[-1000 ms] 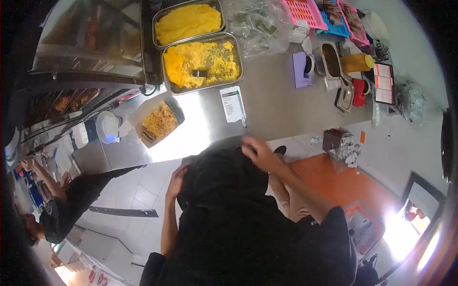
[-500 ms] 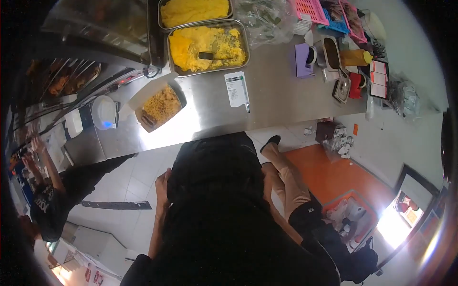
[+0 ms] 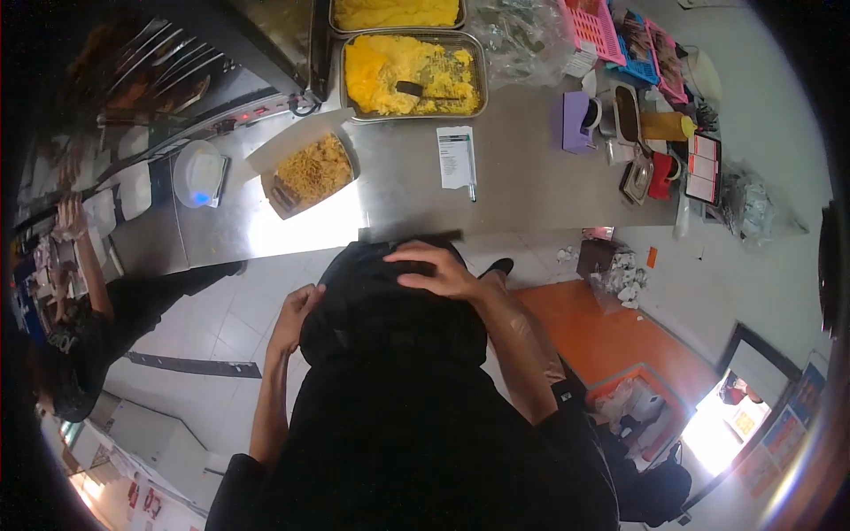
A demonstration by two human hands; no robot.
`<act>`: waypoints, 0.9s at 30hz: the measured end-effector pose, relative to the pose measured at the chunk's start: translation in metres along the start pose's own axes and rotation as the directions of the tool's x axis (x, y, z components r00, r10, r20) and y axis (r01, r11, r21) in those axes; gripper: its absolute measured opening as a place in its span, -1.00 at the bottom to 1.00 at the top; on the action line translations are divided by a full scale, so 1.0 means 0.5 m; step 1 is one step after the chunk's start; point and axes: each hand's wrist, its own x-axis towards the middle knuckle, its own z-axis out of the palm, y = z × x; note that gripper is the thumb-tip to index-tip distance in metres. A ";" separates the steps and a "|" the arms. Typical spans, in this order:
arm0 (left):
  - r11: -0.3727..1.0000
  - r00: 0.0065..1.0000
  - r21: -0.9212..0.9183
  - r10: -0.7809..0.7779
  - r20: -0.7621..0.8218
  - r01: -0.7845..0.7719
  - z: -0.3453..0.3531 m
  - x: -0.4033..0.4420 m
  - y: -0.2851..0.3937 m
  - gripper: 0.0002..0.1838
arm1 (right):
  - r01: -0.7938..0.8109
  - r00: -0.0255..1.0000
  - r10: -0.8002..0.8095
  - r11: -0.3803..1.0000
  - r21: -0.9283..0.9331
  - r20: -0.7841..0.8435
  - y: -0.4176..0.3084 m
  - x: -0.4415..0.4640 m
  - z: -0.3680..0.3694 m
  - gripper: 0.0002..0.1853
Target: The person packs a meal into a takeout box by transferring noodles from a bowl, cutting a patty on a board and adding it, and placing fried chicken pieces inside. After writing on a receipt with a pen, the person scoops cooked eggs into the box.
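My right hand [image 3: 436, 270] is over the bulky black cloth [image 3: 390, 310] at my waist, fingers apart and slightly bent, holding nothing I can see. At the left edge of that cloth, my left hand [image 3: 299, 311] has its fingers curled together; what they hold, if anything, is hidden. On the steel counter [image 3: 398, 177] ahead stands an open cardboard box [image 3: 266, 159] with yellow rice [image 3: 319, 173] and a brown piece of food [image 3: 285, 195]. A printed slip [image 3: 455, 157] lies to its right, a pen [image 3: 472, 181] along its edge.
Behind the slip is a metal tray [image 3: 483, 75] of yellow food with a dark-handled utensil [image 3: 410, 88]. Tape dispensers [image 3: 575, 124], a sauce bottle [image 3: 666, 126] and baskets [image 3: 591, 31] stand right. A glass cabinet [image 3: 239, 53] is left. Co-workers stand left [image 3: 75, 354] and right [image 3: 651, 487].
My right hand has risen from my side onto the front of the black cloth, its fingers spreading. My left hand has moved slightly up. The view has shifted; the left co-worker has moved.
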 end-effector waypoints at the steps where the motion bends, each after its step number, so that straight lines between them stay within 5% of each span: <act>1: 0.997 0.996 -0.046 -0.058 0.067 0.061 -0.009 0.007 -0.008 -0.59 | -0.002 0.988 0.001 1.000 0.002 0.152 0.022 0.029 0.005 -0.61; 5: 0.961 0.985 -0.223 -0.148 0.092 0.165 -0.012 -0.008 -0.002 -0.62 | 0.100 0.952 -0.086 0.994 -0.032 0.292 0.104 0.055 0.036 -0.62; 13: 0.926 0.926 -0.137 -0.321 0.199 0.351 -0.045 0.009 -0.073 -0.61 | -0.042 0.906 0.036 0.999 0.004 0.421 0.112 0.022 0.080 -0.47; 16: 0.921 0.928 -0.186 -0.299 0.224 0.342 -0.031 0.012 -0.083 -0.61 | -0.208 0.870 0.169 0.978 0.033 0.463 0.115 0.003 0.087 -0.44; 20: 0.905 0.885 -0.122 -0.358 0.296 0.407 -0.042 0.010 -0.081 -0.60 | -0.257 0.880 0.195 0.963 0.087 0.433 0.126 -0.044 0.097 -0.47; 22: 0.822 0.861 -0.315 -0.357 0.364 0.474 -0.036 -0.015 -0.034 -0.61 | -0.288 0.879 0.209 0.949 0.129 0.429 0.125 -0.063 0.097 -0.48; 25: 0.826 0.876 -0.340 -0.332 0.349 0.449 -0.050 0.015 -0.138 -0.65 | -0.213 0.913 0.129 0.960 0.182 0.387 0.125 -0.084 0.074 -0.57; 27: 0.869 0.906 -0.287 -0.337 0.254 0.404 -0.062 0.021 -0.148 -0.68 | -0.324 0.945 0.292 0.886 0.332 0.146 0.146 -0.109 0.032 -0.67</act>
